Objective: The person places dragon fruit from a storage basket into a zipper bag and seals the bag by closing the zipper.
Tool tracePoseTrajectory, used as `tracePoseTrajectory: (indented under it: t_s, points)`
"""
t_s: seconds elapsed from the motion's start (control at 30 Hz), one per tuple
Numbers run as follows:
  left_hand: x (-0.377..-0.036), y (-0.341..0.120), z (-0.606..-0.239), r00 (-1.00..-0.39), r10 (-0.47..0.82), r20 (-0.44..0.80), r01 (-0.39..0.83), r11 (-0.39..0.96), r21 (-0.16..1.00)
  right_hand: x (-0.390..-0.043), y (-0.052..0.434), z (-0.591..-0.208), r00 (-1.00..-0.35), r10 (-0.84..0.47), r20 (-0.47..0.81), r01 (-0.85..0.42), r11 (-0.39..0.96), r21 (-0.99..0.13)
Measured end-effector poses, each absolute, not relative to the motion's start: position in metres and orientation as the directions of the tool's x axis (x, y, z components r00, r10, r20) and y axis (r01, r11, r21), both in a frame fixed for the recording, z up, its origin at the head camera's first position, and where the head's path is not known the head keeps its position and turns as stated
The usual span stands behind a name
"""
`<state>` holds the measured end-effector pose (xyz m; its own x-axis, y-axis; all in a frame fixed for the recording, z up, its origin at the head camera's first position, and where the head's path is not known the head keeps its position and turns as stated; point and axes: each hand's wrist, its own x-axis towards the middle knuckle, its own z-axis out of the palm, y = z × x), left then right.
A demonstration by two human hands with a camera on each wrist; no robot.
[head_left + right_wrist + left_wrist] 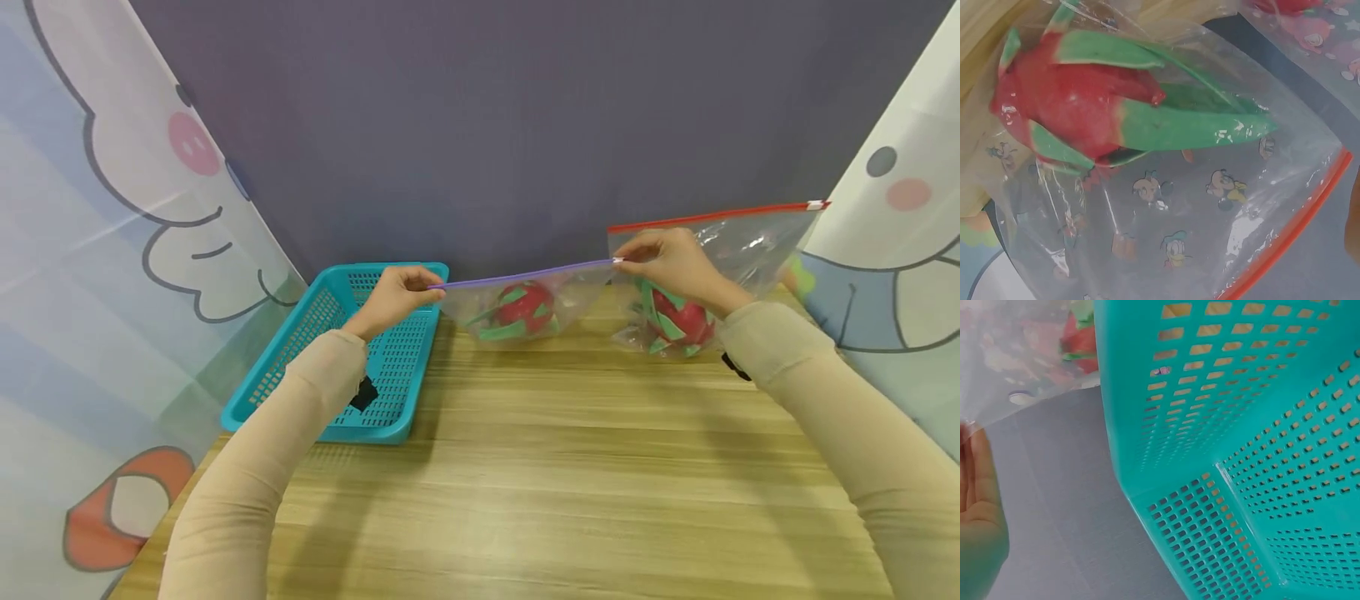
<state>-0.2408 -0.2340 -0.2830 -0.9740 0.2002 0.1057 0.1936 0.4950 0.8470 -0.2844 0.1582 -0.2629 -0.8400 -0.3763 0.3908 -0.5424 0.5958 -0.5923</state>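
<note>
Both hands pinch the purple-zip bag taut: left hand at its basket-side end, right hand on the slider, steadying the seal. Dragon fruit inside.

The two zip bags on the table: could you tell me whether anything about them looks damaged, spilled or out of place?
Nothing stands out. The purple-zip bag is stretched between the left hand and right hand, its dragon fruit inside. The red-zip bag stands behind, also holding its fruit. No tear or spill shows.
</note>
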Motion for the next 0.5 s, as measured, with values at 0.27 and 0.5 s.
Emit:
tracePoseTrajectory:
  t_s: [0.27, 0.5]
  points:
    - [-0.2332, -0.2383, -0.2866, -0.967, 0.253, -0.021, 0.131, 0.569, 0.812, -0.2878, 0.1507, -0.2648, -0.852, -0.374, 0.365, -0.523, 0.604, -0.602]
    - [-0.2341, -0.2372, -0.2901, -0.943, 0.321, -0.086, 0.127, 0.587, 0.800, -0.2830, 0.1568, -0.2692, -0.860, -0.348, 0.374, -0.511, 0.597, -0.619]
